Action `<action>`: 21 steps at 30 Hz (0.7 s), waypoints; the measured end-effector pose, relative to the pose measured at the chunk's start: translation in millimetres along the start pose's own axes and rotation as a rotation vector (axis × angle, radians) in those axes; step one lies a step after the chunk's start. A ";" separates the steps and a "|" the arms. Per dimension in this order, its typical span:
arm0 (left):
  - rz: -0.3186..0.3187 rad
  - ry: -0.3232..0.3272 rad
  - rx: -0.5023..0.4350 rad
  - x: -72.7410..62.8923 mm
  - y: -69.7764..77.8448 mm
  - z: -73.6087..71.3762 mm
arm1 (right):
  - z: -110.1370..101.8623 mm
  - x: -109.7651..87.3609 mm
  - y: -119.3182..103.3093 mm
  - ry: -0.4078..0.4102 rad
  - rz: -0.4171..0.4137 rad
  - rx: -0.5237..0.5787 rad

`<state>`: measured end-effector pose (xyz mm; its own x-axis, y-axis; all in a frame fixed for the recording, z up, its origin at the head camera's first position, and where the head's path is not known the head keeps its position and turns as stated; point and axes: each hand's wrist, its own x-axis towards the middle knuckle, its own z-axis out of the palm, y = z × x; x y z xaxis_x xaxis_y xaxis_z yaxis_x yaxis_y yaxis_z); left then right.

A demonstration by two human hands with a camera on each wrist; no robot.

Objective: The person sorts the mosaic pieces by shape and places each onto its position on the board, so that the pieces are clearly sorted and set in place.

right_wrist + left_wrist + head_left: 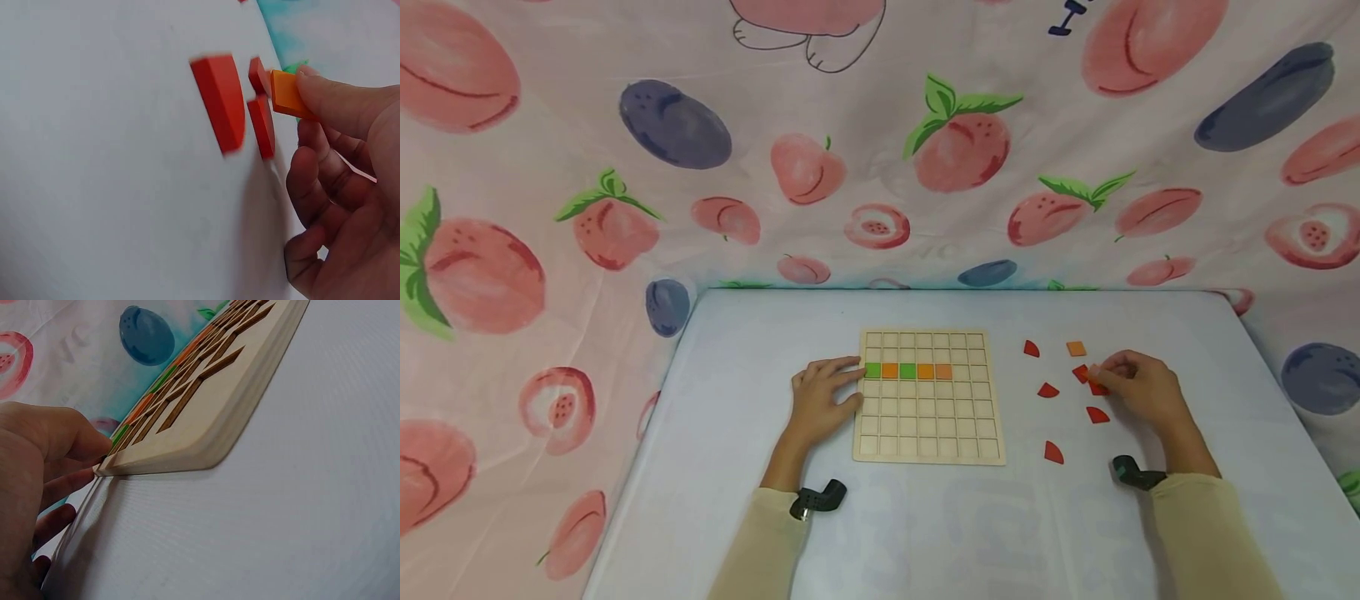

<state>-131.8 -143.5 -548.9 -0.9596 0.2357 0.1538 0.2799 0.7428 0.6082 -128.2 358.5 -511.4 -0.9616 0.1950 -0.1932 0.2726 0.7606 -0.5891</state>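
A wooden grid board (928,456) lies flat on the table, with a row of green and orange square tiles in its cells, such as the green tile (872,371) at the row's left end. My left hand (825,404) rests at the board's left edge, its fingertips touching the rim. To the right of the board, my right hand (1142,390) pinches an orange square tile (286,92) between thumb and fingers. Below the held tile lie red pieces, one a red quarter-circle piece (1097,414). Another orange square tile (1076,348) lies just beyond this hand.
Several more red quarter-circle pieces are scattered between the board and my right hand, including one near the front (1054,452). A fruit-printed cloth (820,100) hangs behind the white table (925,533).
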 end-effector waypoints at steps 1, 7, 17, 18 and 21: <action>0.000 0.000 0.001 0.0 0.0 0.0 | 0.7 -1.1 -2.5 -0.002 -0.007 0.008; -0.003 0.000 0.001 0.1 -0.4 0.8 | 4.2 -3.8 -16.4 -0.034 -0.068 0.084; 0.007 0.010 0.002 -0.3 -1.4 1.6 | 23.5 0.7 -37.3 -0.065 -0.155 0.165; 0.007 0.010 0.002 -0.3 -1.4 1.5 | 25.6 1.4 -39.8 -0.073 -0.160 0.174; 0.009 0.010 0.000 -0.1 -1.2 1.6 | 31.3 3.0 -47.3 -0.093 -0.168 0.185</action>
<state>-132.0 -143.5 -550.8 -0.9573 0.2360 0.1671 0.2885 0.7409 0.6065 -143.1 303.7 -508.7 -0.9891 0.0115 -0.1469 0.1191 0.6496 -0.7509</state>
